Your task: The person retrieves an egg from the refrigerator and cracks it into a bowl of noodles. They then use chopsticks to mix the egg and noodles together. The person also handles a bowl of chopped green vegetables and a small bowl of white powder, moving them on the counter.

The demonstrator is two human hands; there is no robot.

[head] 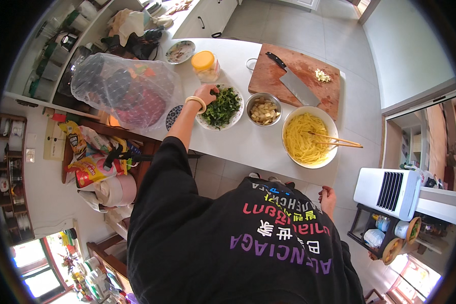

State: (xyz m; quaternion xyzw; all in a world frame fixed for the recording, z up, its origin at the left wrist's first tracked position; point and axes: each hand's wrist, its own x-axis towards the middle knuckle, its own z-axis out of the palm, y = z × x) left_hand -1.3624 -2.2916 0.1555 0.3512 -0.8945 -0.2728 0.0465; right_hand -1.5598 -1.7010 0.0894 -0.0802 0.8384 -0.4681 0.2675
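My left hand (206, 93), with a pale bangle on the wrist, is at the left edge of a white plate (240, 117). Its curled fingers are closed on some of the chopped leafy greens (222, 110) heaped there. My right hand (328, 196) hangs beside my body, past the table's near edge, loosely curled with nothing seen in it. To the right of the plate, a metal bowl (264, 95) contains pale cut pieces (265, 111). Farther right, a white bowl (333, 154) is filled with yellow shreds (304, 136), and wooden chopsticks (342, 143) rest in it.
A cleaver (298, 86) and chopped pale bits (322, 76) lie on the wooden cutting board (262, 76). A yellow-lidded jar (206, 66), a patterned plate (180, 52) and a translucent food cover (125, 91) occupy the white table's (247, 146) left side. An air cooler (387, 193) stands at right.
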